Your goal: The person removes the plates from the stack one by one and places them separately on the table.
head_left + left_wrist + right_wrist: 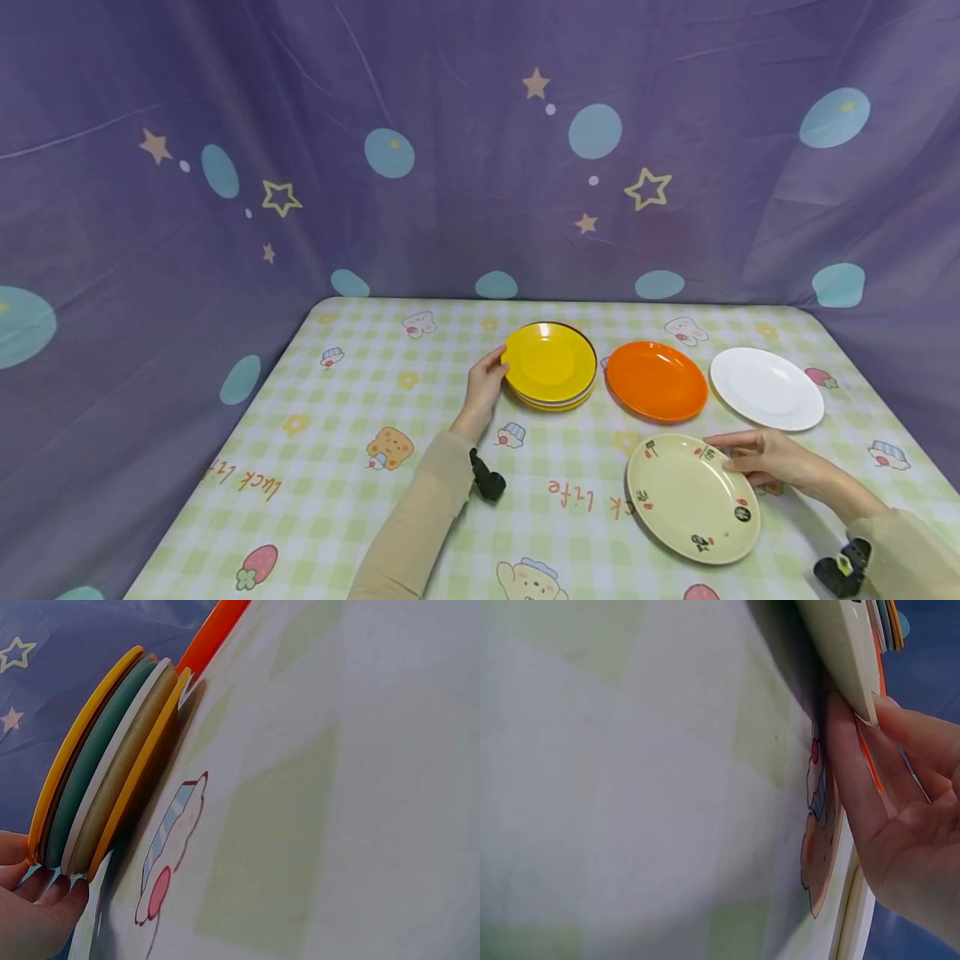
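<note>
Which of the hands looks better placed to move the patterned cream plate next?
Probably the right hand: it pinches the patterned cream plate by its rim, while the left hand grips the yellow-topped plate stack.

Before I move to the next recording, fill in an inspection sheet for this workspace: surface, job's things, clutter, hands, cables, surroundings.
Surface: checked cloth with cartoon prints.
Job's things: plate stack, yellow on top; orange plate right of it in the head view; white plate farther right; printed cream plate nearer the person.
Clutter: nothing seen.
Left hand: grips the plate stack's edge.
Right hand: pinches the cream plate's rim.
Cables: nothing seen.
Surroundings: purple curtain with stars and blue ovals.
</note>
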`<state>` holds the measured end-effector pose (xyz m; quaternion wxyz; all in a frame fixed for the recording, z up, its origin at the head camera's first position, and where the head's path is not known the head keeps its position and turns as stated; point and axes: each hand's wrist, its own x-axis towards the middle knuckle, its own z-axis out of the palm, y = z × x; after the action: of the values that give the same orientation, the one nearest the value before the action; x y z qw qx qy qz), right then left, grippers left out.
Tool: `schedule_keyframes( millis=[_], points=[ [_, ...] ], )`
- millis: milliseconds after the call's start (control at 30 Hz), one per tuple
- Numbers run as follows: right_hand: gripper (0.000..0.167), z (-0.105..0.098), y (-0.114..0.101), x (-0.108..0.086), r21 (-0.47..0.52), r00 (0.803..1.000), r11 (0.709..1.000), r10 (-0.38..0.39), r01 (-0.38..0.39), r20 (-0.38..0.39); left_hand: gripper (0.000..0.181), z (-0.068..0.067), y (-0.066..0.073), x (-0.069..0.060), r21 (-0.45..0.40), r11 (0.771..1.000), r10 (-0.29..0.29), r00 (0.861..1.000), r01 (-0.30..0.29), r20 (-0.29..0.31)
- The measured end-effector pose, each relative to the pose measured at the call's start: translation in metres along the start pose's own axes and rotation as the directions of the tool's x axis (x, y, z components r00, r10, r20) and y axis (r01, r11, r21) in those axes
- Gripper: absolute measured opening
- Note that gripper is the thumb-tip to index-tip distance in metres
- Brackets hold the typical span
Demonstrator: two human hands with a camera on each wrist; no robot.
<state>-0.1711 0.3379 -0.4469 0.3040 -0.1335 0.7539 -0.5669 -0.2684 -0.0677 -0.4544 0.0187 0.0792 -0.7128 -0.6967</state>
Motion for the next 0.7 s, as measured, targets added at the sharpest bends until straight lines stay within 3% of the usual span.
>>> schedule_keyframes(
  millis=[133,333,500,700],
  points=[
    [0.04,0.0,-0.001,0.001,-0.051,1.0,0.999,0.016,-0.017,-0.02,0.038,0.0,-0.001,0.0,-0.004,1.0,-0.006,1.0,0.006,-0.001],
    [0.048,0.001,-0.008,0.0,-0.19,0.989,0.978,0.056,-0.081,-0.136,0.038,0.0,-0.001,0.001,-0.012,1.0,-0.01,1.0,0.01,-0.005],
    [0.048,0.002,-0.015,0.003,-0.258,0.981,0.966,-0.024,-0.027,-0.192,0.037,0.0,-0.001,0.001,-0.015,1.0,0.001,1.0,-0.001,-0.003],
    [0.047,0.007,-0.027,0.011,-0.349,0.957,0.937,-0.108,0.007,-0.27,0.037,0.001,-0.001,0.001,-0.019,1.0,0.002,1.0,-0.002,-0.002]
  ],
)
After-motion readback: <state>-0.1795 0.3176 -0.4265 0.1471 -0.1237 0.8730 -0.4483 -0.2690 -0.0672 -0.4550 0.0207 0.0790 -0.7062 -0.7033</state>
